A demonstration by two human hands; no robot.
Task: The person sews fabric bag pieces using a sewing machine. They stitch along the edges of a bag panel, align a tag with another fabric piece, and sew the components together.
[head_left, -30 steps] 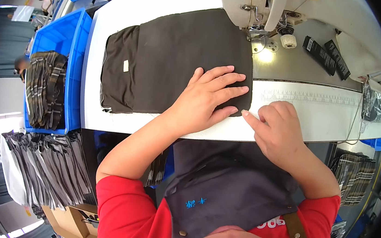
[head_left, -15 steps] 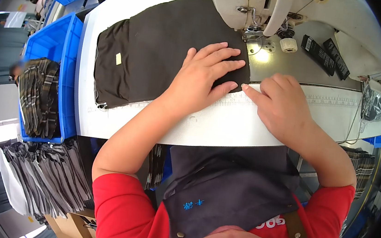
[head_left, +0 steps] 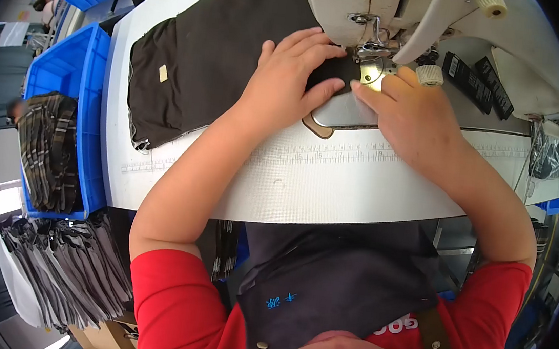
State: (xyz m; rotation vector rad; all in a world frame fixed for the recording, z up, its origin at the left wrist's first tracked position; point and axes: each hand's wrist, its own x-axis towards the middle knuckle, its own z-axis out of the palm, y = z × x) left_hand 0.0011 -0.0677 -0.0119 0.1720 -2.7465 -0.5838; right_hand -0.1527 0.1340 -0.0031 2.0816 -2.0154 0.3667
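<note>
A dark brown cloth piece, with a small cream label on its gathered left part, lies on the sewing machine's bed. My left hand rests flat on its right end, fingers apart. The cloth's right edge is close to the presser foot. My right hand is over the metal plate, just right of the cloth. One digit is stretched to the cloth's edge beside the needle area; the other fingers are loosely bent. Nothing shows in its grasp, though its underside is hidden.
The white machine head stands at the top. Two black tags lie right of it. A printed ruler crosses the white table. At left, a blue bin stands beside plaid cloth; grey pieces hang below.
The cloth and both hands have moved up toward the presser foot, the cloth also slightly left. More of the ruler and the metal plate's rounded end now shows.
</note>
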